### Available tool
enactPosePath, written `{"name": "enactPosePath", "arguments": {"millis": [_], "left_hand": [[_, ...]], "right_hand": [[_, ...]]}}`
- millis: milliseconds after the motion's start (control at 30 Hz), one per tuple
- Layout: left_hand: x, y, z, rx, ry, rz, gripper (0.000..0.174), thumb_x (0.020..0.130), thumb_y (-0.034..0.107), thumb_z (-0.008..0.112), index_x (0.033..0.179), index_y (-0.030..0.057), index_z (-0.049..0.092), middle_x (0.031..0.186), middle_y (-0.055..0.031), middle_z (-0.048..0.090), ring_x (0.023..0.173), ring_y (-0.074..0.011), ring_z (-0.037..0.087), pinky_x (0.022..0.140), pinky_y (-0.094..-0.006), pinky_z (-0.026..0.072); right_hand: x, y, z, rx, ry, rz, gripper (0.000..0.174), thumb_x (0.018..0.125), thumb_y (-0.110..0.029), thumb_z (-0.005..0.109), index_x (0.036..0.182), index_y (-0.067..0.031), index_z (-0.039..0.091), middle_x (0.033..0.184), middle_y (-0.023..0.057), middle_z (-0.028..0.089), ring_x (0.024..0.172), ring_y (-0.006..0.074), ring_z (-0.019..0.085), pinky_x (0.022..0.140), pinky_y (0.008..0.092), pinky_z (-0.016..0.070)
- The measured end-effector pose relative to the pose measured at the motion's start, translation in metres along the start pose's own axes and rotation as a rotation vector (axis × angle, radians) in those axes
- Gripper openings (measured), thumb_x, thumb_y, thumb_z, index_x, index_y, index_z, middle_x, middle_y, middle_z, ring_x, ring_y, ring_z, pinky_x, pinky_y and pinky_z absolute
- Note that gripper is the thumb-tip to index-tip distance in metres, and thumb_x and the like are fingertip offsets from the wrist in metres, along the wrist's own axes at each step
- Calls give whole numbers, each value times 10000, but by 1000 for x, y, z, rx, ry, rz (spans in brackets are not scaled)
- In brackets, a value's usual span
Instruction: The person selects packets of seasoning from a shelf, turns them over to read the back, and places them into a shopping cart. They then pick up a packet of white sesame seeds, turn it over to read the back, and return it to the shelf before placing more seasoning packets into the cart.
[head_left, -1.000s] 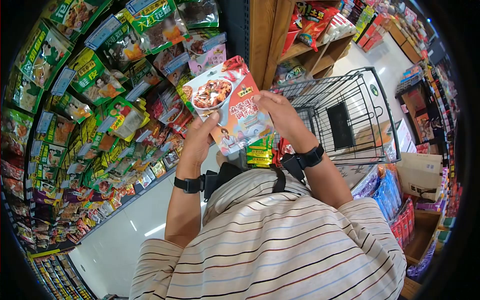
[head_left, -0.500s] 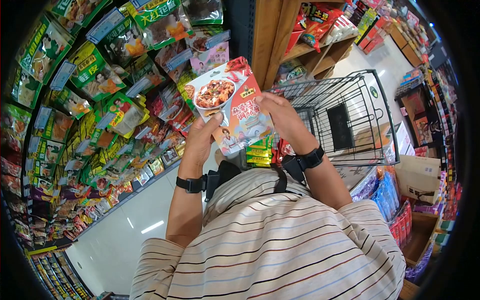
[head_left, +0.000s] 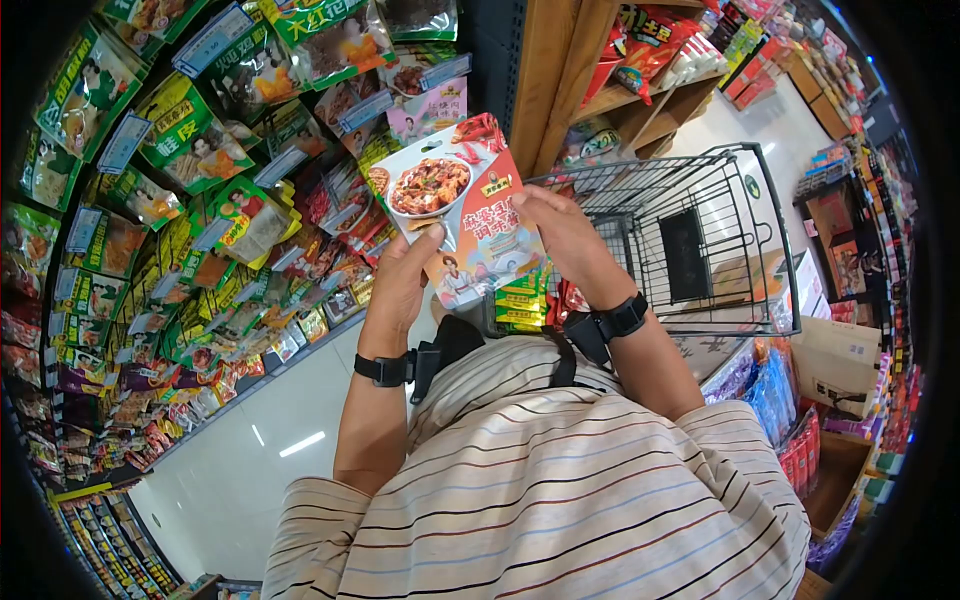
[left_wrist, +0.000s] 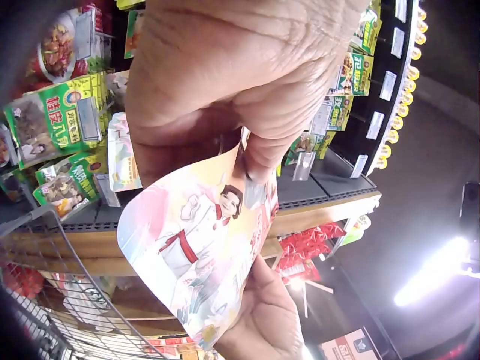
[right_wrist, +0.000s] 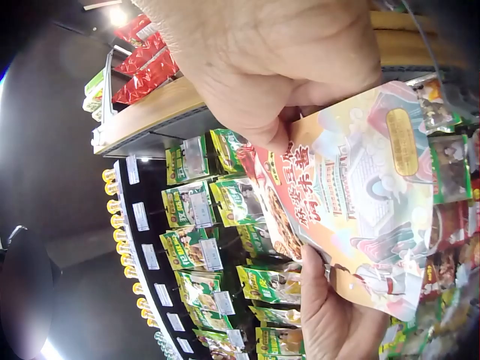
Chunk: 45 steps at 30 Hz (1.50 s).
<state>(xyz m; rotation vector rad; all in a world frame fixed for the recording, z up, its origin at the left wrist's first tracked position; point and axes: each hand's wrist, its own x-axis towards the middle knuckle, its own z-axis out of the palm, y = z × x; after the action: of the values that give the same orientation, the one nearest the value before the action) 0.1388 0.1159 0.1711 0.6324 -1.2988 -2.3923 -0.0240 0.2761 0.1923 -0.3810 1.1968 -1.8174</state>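
A flat seasoning-sauce packet (head_left: pixel 487 255), white and red-orange with a bowl of food pictured on it, is held face up in front of the body. On its left edge, my left hand (head_left: pixel 396 285) pinches it with the thumb lying on the printed front. My right hand (head_left: pixel 572 240) grips the opposite edge, thumb on top. In the left wrist view the packet (left_wrist: pixel 191 244) bows slightly between the hands and shows a printed figure in white. The right wrist view shows its lettered front (right_wrist: pixel 352 187); the fingers behind it are mostly hidden.
Racks of hanging green snack bags (head_left: pixel 190 145) with price tags fill the left side. A wire shopping cart (head_left: pixel 735 240) stands ahead to the right, with green-yellow packets (head_left: pixel 521 303) near its close end. Beyond the rack is a wooden shelf (head_left: pixel 545 90) with red bags.
Both hands keep their hold on the packet, which stays nearly still in front of the body. The shelf and cart have shifted slightly in the head view.
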Motion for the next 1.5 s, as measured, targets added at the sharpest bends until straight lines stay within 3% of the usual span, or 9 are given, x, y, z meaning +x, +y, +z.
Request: {"name": "enactPosePath", "arguments": {"millis": [667, 833, 967, 1033, 1067, 1167, 1200, 1300, 1500], "left_hand": [[14, -11, -5, -125, 58, -28, 354, 1016, 255, 567, 1280, 19, 566, 1243, -58, 628, 1091, -155, 617, 953, -323, 491], [23, -18, -16, -158, 116, 23, 326, 1019, 249, 563, 1256, 26, 573, 1182, -43, 639, 1061, -152, 621, 940, -315, 490], [39, -21, -40, -87, 211, 51, 313, 1008, 285, 581, 1205, 42, 599, 1089, -26, 650, 960, -129, 618, 836, -281, 495], [49, -17, -53, -20, 266, 53, 314, 998, 326, 593, 1152, 55, 627, 1040, -19, 651, 879, -113, 605, 762, -263, 482], [56, -16, -58, -17, 307, 46, 277, 997, 329, 595, 1103, 76, 636, 924, 4, 632, 762, -98, 572, 658, -249, 457], [68, -3, -75, 125, 438, -84, 286, 996, 348, 591, 1073, 77, 639, 877, 12, 622, 727, -95, 565, 624, -249, 452], [73, -2, -79, 120, 422, -22, 307, 995, 369, 584, 1064, 75, 637, 838, 14, 596, 687, -92, 539, 603, -246, 432], [88, -1, -92, 80, 373, 76, 339, 996, 386, 577, 1088, 65, 637, 870, 4, 609, 728, -103, 562, 636, -248, 445], [105, 15, -99, 141, 345, 55, 431, 1005, 386, 560, 1228, 22, 614, 1122, -41, 655, 991, -128, 594, 875, -272, 451]], "right_hand": [[10, 17, -13, -15, -5, 90, 281, 991, -240, 568, 1165, -26, 617, 1010, -17, 651, 898, 50, 599, 798, 218, 482], [11, 16, -14, -65, 6, 79, 317, 1004, -208, 539, 1251, -13, 579, 1165, 63, 651, 1061, 145, 621, 922, 300, 492], [17, 17, -21, -110, -29, 57, 345, 1000, -187, 532, 1292, -6, 555, 1239, 138, 637, 1154, 233, 615, 990, 363, 487], [16, 14, -20, -123, -9, 72, 355, 994, -186, 533, 1296, 1, 550, 1248, 156, 630, 1160, 251, 613, 1001, 374, 484], [16, 14, -19, -129, 3, 78, 361, 991, -185, 533, 1297, 4, 548, 1252, 166, 627, 1164, 261, 612, 1006, 380, 482], [22, 17, -20, -127, 23, 109, 368, 988, -186, 532, 1301, 7, 545, 1259, 170, 622, 1156, 260, 617, 1010, 387, 483], [24, 18, -21, -128, 20, 118, 366, 994, -197, 533, 1300, 5, 547, 1262, 170, 618, 1160, 260, 611, 1007, 387, 482], [30, 21, -22, -130, 21, 144, 361, 1000, -203, 531, 1295, 5, 552, 1261, 171, 615, 1159, 262, 608, 997, 388, 487], [43, 24, -19, -118, 36, 166, 352, 979, -158, 531, 1284, 15, 559, 1248, 176, 629, 1130, 260, 630, 980, 385, 506]]}}
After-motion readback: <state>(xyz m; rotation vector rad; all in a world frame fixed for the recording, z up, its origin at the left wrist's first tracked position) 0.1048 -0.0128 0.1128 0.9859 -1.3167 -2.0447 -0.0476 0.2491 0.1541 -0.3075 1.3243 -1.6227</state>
